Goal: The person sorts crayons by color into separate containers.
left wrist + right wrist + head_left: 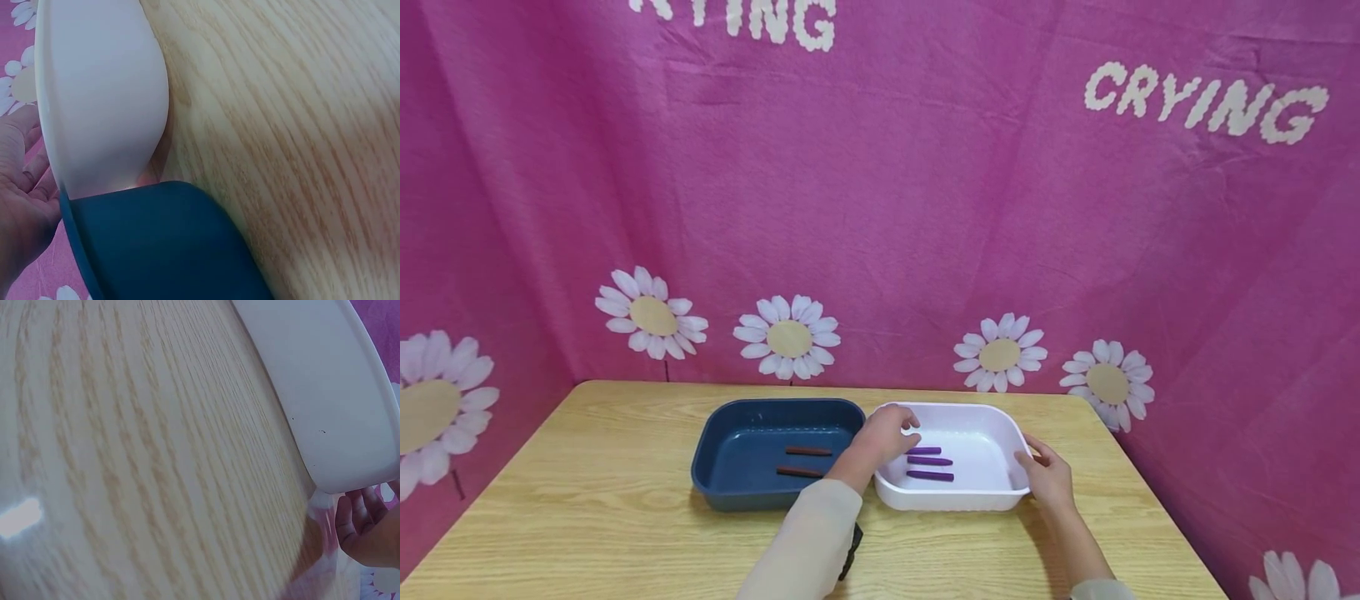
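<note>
- Left hand (887, 435) hovers over the white tray's (992, 417) left rim, fingers loosely curled, holding nothing.
- Right hand (1047, 477) grips the tray's right rim.
- Three purple sticks (929, 461) lie in it.
- Blue tray (730, 487) touches its left side, holding two brown sticks (805, 461).

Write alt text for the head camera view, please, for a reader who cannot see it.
A person's left hand reaches over the near left rim of a white tray holding three purple sticks, while the right hand rests at the tray's right rim. A dark blue tray with two brown sticks sits beside it on a wooden table.
</note>
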{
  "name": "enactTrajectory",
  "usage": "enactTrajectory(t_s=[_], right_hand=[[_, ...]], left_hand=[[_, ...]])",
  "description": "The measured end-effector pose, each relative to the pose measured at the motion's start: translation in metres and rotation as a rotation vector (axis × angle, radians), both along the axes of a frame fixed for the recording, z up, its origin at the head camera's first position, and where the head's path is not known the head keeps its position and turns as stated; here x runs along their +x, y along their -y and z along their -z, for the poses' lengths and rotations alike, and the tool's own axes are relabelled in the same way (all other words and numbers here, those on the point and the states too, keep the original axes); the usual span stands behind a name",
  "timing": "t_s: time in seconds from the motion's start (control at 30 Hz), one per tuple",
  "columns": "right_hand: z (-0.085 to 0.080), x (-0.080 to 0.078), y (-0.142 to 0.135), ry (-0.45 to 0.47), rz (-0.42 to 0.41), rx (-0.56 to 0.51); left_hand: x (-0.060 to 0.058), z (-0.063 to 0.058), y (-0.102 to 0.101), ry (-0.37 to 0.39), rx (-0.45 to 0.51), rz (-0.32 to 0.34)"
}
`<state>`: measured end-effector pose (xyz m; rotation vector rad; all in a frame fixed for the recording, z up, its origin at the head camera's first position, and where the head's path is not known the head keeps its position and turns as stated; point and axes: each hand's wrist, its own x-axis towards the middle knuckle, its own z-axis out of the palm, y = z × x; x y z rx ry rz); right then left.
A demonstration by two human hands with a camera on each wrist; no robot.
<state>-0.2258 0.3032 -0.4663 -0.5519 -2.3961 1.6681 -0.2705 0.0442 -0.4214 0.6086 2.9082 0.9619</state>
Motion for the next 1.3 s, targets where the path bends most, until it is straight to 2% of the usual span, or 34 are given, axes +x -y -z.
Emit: enactTrajectory(t_s=[0.27,0.53,0.83,1.07,1.3], right_hand=[[0.001,0.000,-0.002,0.009,-0.005,0.008],[0.001,-0.001,-0.001,-0.002,0.008,-0.007],[-0.001,0.001,0.000,0.008,-0.002,-0.015],[-0.002,0.002,0.001,-0.011,-0.004,-0.012],[-0.001,0.002,0.000,-0.005,-0.011,-0.008]], left_hand=[[0.001,-0.005,0.005,0.005,0.043,0.011],[0.000,-0.015,0.014,0.016,0.094,0.025],[-0.005,-0.018,0.039,0.049,0.162,-0.034],[-0.003,-0.021,0.063,0.077,0.200,-0.091],[0.001,-0.027,0.079,0.059,0.240,-0.091]])
